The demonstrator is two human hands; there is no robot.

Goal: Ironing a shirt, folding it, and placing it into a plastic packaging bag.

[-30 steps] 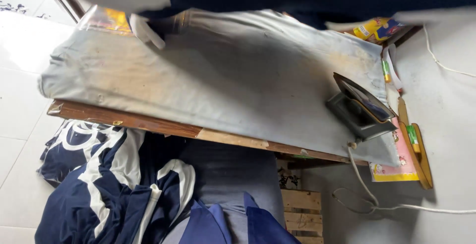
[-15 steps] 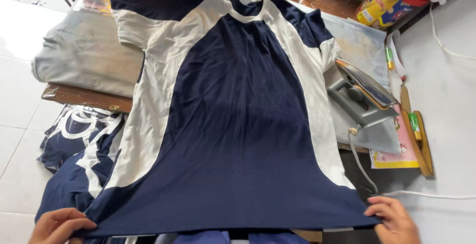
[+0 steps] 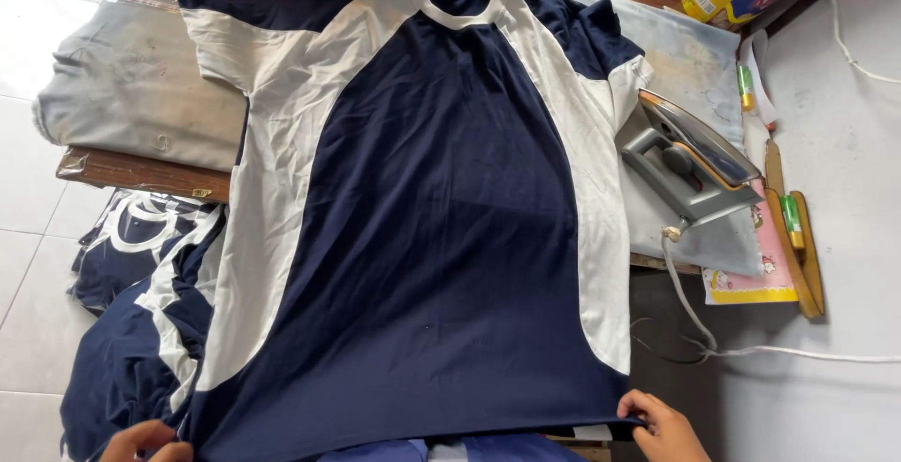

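- Navy cloth sits pinched in the right hand (image 3: 662, 426), fingers curled shut on the hem corner of the T-shirt (image 3: 432, 237) at the bottom edge of the view.
- Left hand (image 3: 145, 441) is across at the other hem corner, only partly in view, fingers bent on the fabric and gripping it.
- Between the two hands the hem is pulled flat; the shirt, navy with white side panels and a white collar, runs away from them, front up, over the ironing table (image 3: 131, 105) with its grey padded cover.
- Up and right of the right hand, a grey iron (image 3: 690, 166) rests on the cover just beside the shirt's sleeve, its white cord (image 3: 694, 316) trailing down.
- Below the left hand's side, a pile of matching shirts (image 3: 141, 321) lies on the tiled floor.
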